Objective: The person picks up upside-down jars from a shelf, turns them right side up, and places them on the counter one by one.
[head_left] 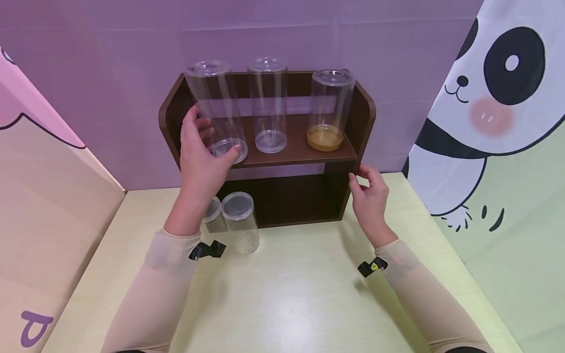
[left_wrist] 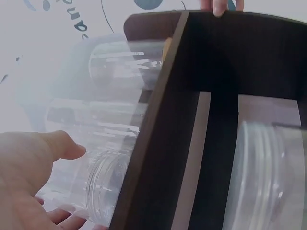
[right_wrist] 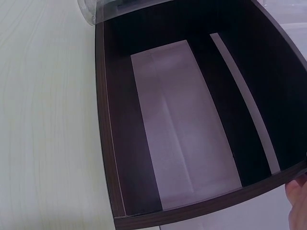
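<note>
A clear plastic jar (head_left: 220,108) stands at the left of the brown wooden shelf's (head_left: 295,161) upper board, its lid end down. My left hand (head_left: 200,152) holds it low, thumb across the front and fingers round the left side. In the left wrist view that jar (left_wrist: 103,191) lies between my thumb and fingers, its ringed end against the board. My right hand (head_left: 371,198) grips the front edge of the shelf's right side panel. Thumb and fingertips meet that edge; the rest of the hand is outside the panel.
Beside the held jar stand another clear jar (head_left: 270,108) and one with a golden lid (head_left: 325,138) at its bottom. Two lidded clear jars, one (head_left: 240,223) nearer the middle and one (head_left: 213,211) partly behind my wrist, stand on the pale table (head_left: 282,294) before the shelf.
</note>
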Tool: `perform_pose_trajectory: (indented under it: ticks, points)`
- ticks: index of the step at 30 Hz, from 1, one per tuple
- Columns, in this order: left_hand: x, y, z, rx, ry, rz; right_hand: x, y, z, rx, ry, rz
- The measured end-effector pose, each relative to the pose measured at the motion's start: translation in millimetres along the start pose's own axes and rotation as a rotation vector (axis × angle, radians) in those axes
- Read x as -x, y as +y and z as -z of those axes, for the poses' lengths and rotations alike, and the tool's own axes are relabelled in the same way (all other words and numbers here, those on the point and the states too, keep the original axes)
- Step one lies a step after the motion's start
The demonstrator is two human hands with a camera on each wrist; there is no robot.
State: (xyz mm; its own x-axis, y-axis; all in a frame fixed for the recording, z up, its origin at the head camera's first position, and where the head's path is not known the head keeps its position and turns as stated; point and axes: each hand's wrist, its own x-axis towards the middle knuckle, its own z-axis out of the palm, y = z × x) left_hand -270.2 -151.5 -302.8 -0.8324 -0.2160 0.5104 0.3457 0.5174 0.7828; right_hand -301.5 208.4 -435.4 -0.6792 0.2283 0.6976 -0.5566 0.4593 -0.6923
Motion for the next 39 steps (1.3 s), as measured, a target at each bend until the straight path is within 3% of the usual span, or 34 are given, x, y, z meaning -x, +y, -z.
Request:
perform_pose_trajectory:
  ticks: [6,12,18,30,39]
  points:
    - [17.9,5.6,8.2,0.078,-0.057,-0.018,0,1,-1,0.001,-0.002,0.0]
    - [32.4,9.7,14.6,0.188,-0.172,-0.036,1,0,0,-0.006,-0.001,0.003]
    - [44.9,7.3,15.0,0.225,-0.265,-0.058,0,0,1,-0.005,0.0,-0.001]
    - [69.8,-7.3,-3.1,0.306,-0.431,-0.132,1,-1,-1,0.006,-0.002,-0.013]
    - [88.2,-15.3,-22.8,0.376,-0.516,-0.127,2,-2,-1,0.025,-0.003,-0.022]
